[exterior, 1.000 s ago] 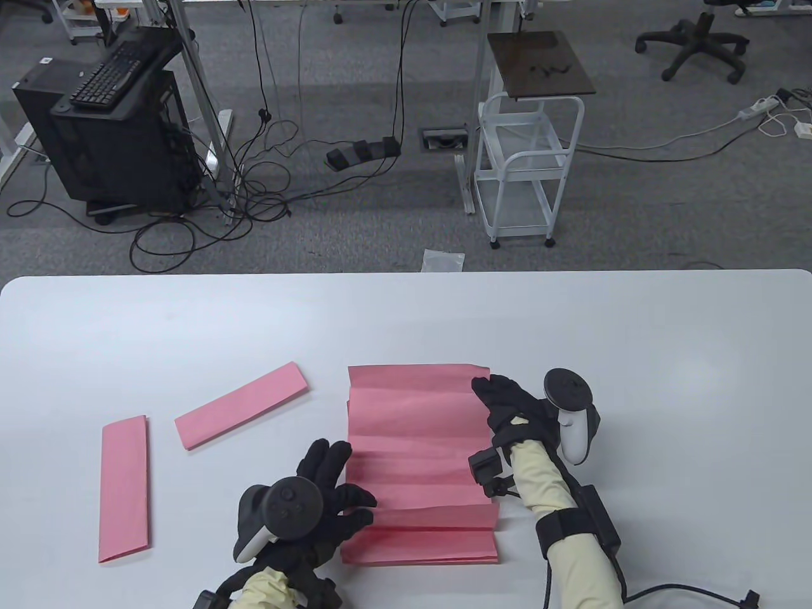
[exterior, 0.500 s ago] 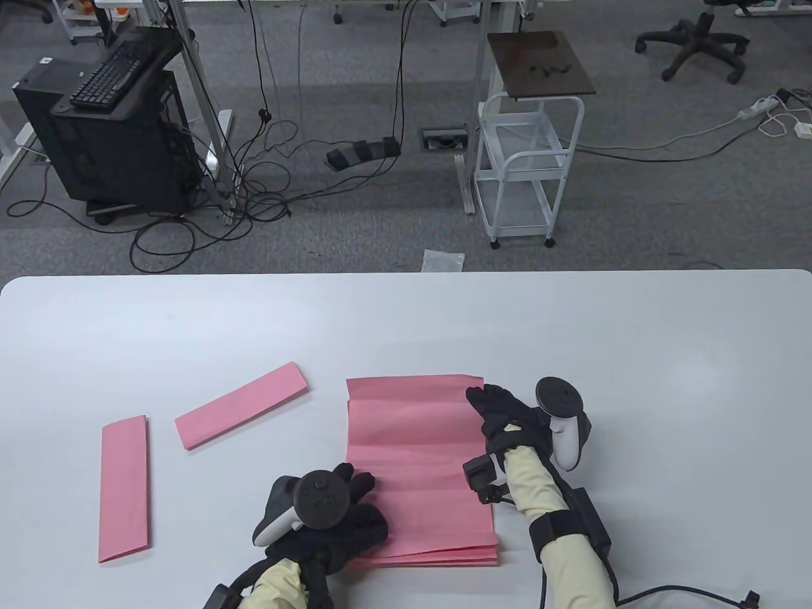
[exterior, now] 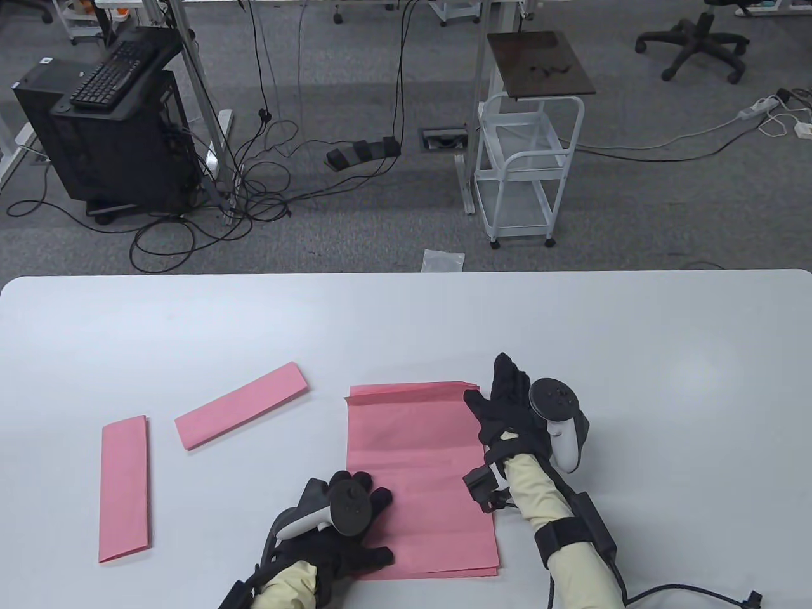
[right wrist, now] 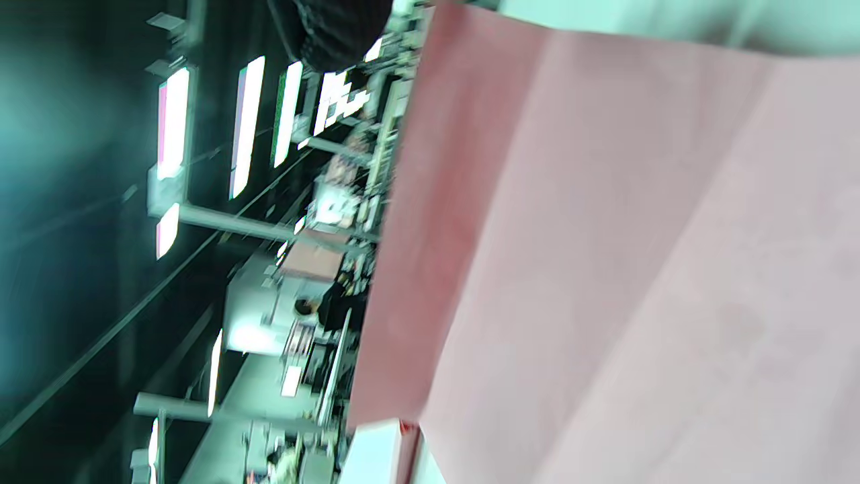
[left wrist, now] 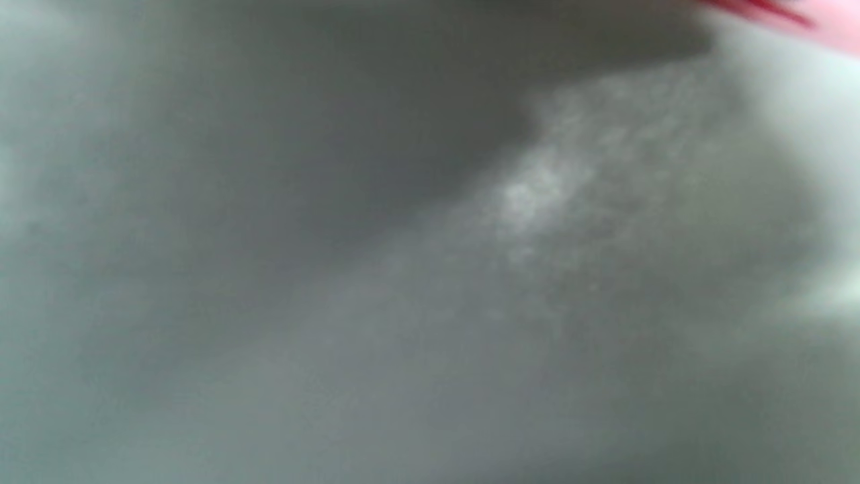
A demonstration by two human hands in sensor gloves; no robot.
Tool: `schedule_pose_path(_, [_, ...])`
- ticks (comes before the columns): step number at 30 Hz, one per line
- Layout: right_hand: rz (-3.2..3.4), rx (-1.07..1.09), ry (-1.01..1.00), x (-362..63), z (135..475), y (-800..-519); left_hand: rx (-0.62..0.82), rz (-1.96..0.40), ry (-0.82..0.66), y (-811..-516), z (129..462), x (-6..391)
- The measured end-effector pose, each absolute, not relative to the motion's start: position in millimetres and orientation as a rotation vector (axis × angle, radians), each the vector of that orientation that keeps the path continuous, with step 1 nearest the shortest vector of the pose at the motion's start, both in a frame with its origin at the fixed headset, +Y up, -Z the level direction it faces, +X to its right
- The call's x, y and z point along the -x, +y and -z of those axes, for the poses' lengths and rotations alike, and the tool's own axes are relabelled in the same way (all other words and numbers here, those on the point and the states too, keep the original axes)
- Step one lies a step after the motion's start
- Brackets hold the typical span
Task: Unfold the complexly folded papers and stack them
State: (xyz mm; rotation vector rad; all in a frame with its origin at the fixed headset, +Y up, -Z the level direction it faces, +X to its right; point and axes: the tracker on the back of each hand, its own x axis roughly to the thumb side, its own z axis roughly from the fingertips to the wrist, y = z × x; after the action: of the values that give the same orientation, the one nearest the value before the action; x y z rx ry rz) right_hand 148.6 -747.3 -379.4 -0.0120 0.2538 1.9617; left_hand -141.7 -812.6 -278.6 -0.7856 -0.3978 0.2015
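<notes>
From the table view, my left hand (exterior: 346, 526) presses flat, fingers spread, on the near-left part of the unfolded pink sheet (exterior: 422, 469) on the white table (exterior: 406, 323); my right hand (exterior: 507, 406), fingers extended, touches its right edge. In the left wrist view I see only blur with some pink at the corner. In the right wrist view the creased sheet (right wrist: 638, 269) fills most of the frame.

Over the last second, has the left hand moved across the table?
Yes. The left hand has slid toward the near table edge and slightly right, further from the slanted folded strip, and rests on the unfolded pink sheet.
</notes>
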Motion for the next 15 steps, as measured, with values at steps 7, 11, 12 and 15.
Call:
schedule_pose_path(7, [-2.654,-0.809,0.969,-86.7,303.0,-774.1,0.790,-0.181,-0.388,-812.0,278.2,141.0])
schedule_pose_path(11, [-2.703,-0.841,1.103,-75.9,295.0,-797.5,0.795,-0.174,-0.378,-811.8,278.0,141.1])
schedule_pose_path(12, [-2.679,-0.821,1.115,-80.6,296.7,-798.4,0.795,-0.173,-0.375,-811.8,277.9,141.2])
schedule_pose_path(15, [-2.645,-0.711,1.092,-100.7,295.3,-801.0,0.796,-0.175,-0.368,-811.5,278.2,141.4])
